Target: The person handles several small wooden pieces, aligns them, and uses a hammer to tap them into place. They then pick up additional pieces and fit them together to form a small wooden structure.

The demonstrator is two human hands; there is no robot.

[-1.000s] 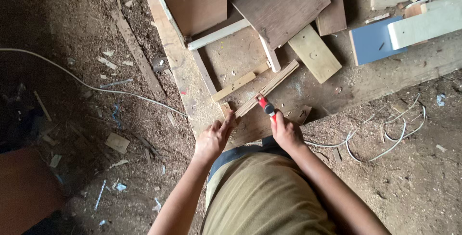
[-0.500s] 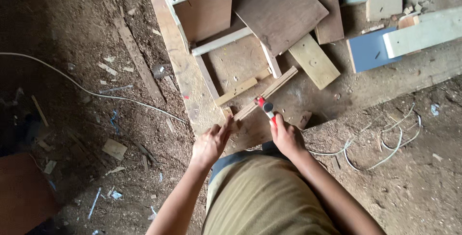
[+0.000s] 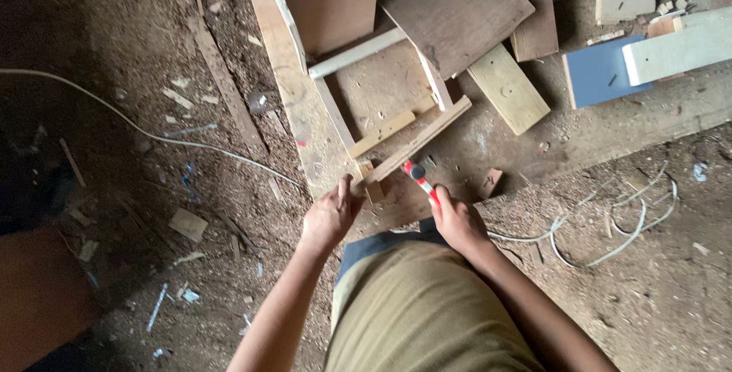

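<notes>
Head view: two hands, left hand (image 3: pixel 329 216) steadying one slat (image 3: pixel 418 141), right hand (image 3: pixel 456 220) gripping one red-handled tool (image 3: pixel 421 179).

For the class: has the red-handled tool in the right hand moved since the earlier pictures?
Cannot tell: the red-handled tool keeps its place beside the slanted wooden strip; only the head camera shifted.

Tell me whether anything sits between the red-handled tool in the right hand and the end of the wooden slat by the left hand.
Nothing visible does. The right hand grips the red-handled tool, whose head is just right of the wooden slat. The left hand touches the slat's near end from the other side; only bare, sawdust-strewn board lies between.
</notes>
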